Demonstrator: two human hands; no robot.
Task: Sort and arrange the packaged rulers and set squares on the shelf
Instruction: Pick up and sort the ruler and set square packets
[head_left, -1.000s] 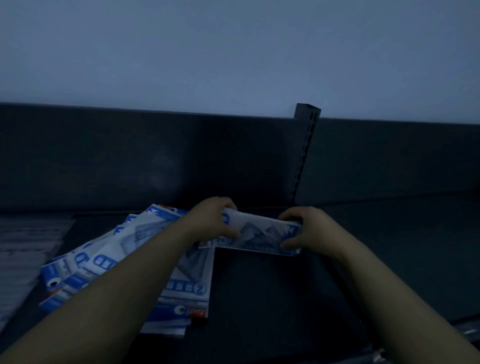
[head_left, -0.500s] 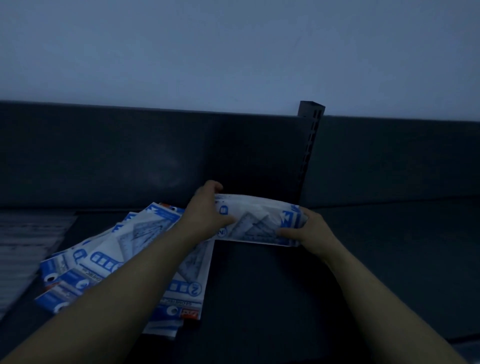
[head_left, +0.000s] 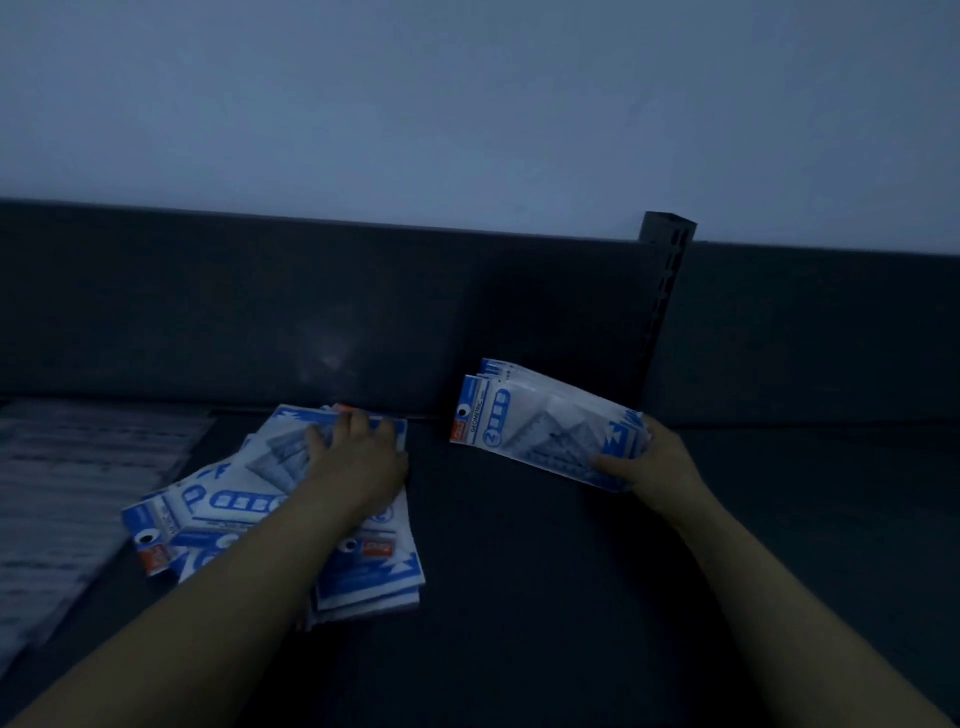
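Gripping glossy rectangular packs (head_left: 545, 426) — the right hand (head_left: 660, 462).

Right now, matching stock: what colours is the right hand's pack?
The pack: white with blue print, small orange tag; head view.

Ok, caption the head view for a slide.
Mid-sort: right hand grips a set-square bundle, left hand rests on the loose pile.
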